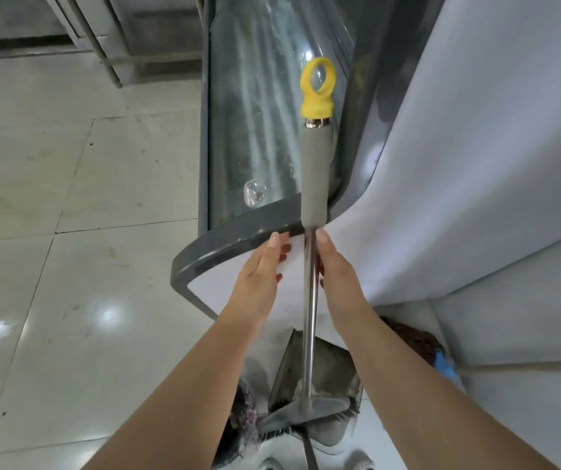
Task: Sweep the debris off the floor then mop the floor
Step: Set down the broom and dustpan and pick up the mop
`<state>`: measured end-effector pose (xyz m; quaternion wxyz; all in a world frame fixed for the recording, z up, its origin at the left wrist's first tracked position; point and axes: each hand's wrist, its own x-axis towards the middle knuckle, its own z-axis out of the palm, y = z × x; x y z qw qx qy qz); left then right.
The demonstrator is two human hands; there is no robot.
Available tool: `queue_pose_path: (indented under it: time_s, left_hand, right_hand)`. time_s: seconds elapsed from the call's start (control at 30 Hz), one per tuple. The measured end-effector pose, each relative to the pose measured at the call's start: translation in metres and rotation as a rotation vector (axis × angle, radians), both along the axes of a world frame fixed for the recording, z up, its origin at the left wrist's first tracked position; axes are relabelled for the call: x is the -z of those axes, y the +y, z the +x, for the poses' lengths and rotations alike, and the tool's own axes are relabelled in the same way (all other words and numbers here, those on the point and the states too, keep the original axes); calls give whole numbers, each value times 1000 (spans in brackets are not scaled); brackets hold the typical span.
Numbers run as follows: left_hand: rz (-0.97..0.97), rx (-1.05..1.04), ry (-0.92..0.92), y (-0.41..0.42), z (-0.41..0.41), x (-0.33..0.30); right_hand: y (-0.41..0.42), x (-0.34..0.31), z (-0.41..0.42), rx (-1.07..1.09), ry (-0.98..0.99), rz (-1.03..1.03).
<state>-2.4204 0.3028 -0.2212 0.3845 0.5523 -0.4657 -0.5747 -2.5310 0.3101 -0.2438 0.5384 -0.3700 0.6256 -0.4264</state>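
Note:
A broom with a shiny metal handle (310,310), a grey foam grip (316,171) and a yellow hanging loop (318,89) stands upright in front of me. My right hand (338,269) grips the metal handle just below the foam grip, thumb pointing up. My left hand (262,273) hovers a little left of the handle with relaxed fingers, holding nothing. The broom head (306,410) sits low by my feet, next to a grey dustpan (326,368). The cream tiled floor (69,232) shows faint smudges and a few dark specks.
A chest freezer with a grey rim (225,245) and glass lid stands directly ahead, its white side (475,164) filling the right. A dark reddish mop-like head (414,340) with a blue part lies at its base. Metal table legs (106,45) stand far left.

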Motion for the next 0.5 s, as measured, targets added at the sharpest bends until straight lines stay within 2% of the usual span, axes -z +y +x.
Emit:
queue_pose_path:
  time_s: [0.13, 0.3, 0.4, 0.5]
  left_hand:
    - [54, 11, 1, 15, -4, 21]
    - [19, -17, -65, 34, 23, 17]
    - [-52, 130, -232, 47, 24, 1]
    - [-273, 489, -598, 51, 6, -24]
  right_hand:
    - [8, 20, -25, 215, -80, 95]
    - [32, 22, -26, 249, -163, 232]
    - [55, 2, -30, 345, -210, 286]
    - [69, -25, -56, 418, -97, 263]
